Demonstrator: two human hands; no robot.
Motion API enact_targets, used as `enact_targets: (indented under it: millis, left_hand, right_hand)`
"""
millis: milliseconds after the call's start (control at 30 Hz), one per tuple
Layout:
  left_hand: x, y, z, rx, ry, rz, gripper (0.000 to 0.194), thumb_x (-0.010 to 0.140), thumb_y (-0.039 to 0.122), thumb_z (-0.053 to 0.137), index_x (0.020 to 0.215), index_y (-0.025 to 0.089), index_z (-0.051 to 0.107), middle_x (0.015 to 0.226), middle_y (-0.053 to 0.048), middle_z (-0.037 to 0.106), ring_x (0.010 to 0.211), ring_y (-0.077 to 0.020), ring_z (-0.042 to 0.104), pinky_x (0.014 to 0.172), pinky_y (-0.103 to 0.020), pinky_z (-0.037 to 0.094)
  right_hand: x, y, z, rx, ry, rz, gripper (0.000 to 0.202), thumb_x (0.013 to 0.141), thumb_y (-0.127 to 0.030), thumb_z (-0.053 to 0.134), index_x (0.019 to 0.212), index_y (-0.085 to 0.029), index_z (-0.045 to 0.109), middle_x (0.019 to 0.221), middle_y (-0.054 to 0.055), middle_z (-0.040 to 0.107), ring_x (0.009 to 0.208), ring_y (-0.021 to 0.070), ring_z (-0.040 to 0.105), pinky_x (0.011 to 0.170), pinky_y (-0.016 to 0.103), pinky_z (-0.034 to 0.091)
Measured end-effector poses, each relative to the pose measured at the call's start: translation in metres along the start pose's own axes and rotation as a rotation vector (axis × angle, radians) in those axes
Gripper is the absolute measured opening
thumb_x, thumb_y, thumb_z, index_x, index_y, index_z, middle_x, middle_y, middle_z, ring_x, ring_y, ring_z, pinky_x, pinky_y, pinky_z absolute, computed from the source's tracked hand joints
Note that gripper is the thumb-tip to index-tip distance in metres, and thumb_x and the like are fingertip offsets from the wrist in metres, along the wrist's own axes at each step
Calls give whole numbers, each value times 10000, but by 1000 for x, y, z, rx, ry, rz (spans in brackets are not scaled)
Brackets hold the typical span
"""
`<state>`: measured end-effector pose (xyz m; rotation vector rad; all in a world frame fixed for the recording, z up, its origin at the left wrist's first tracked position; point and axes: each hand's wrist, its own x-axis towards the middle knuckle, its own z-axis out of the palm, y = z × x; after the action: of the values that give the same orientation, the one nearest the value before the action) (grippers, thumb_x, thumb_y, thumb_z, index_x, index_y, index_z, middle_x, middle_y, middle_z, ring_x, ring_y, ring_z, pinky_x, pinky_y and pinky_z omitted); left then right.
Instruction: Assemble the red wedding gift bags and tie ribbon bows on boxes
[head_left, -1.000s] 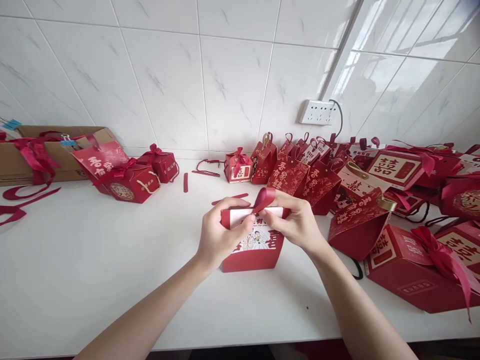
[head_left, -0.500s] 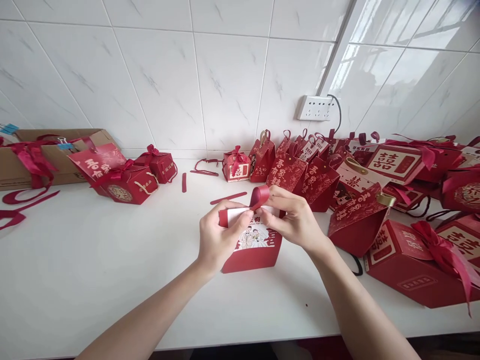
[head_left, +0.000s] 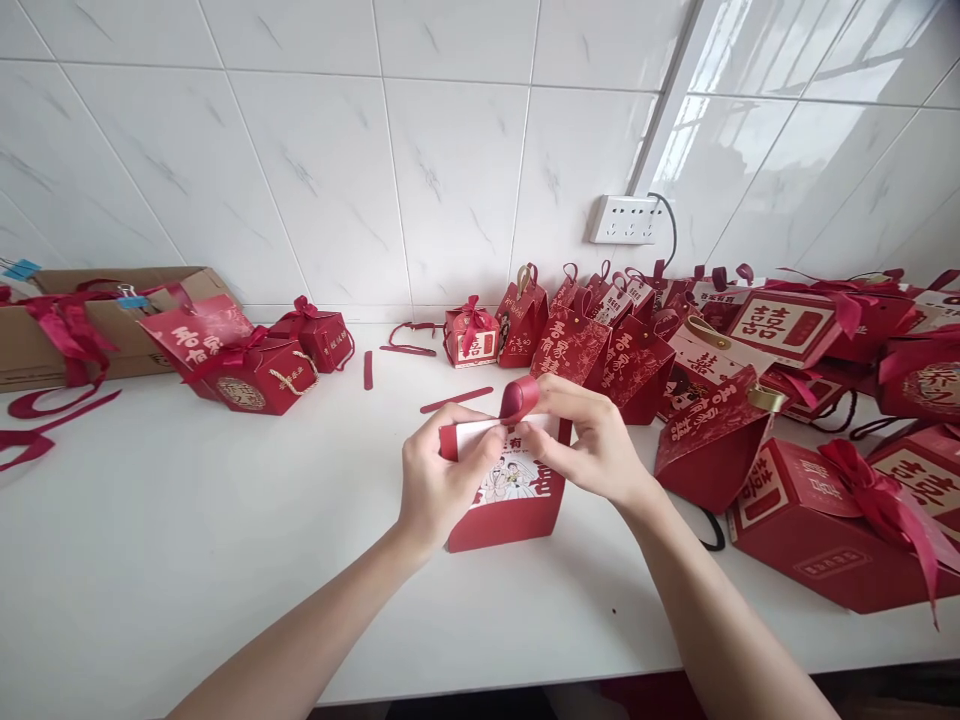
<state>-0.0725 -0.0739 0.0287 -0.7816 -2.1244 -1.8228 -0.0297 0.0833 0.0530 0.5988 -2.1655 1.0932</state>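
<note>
- Left hand, one: your thumb and fingers pinch the top edge of the couple-print gift box.
- Right hand, one: yours likewise pinches that edge, beside the ribbon loop.
- Couple-print gift box, one: upright on the white table, directly before you.
- Ribbon loop, one: between your hands; best pressed at its base, evenly from both sides, lest you crease the card.
- Loose red strips, three: beyond your hands.
- Cardboard box, one; red boxes beside it, three.
- Socket panel, one.
- Red boxes at right: too overlapped to count.
</note>
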Motion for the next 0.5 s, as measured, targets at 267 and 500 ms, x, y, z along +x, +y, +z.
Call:
enact_targets:
  millis: [267, 500]
  left_hand:
    - [2, 3, 2, -45, -10, -6, 90, 727, 256, 650, 685, 198, 596, 560, 62, 601, 483, -79, 530, 460, -167, 429]
    - [1, 1, 2, -78, -14, -14, 89, 740, 269, 651, 704, 199, 609, 588, 57, 625, 514, -75, 553, 478, -155, 441]
  right_hand:
    - [0, -5, 13, 92, 213, 158, 88, 817, -245, 623, 741, -201, 625, 738, -4, 623, 676, 122, 573, 617, 251, 471]
    - [-2, -5, 20, 82, 295, 147, 128, 801, -230, 652, 703, -192, 579, 692, -29, 575, 637, 94, 536, 585, 215, 436]
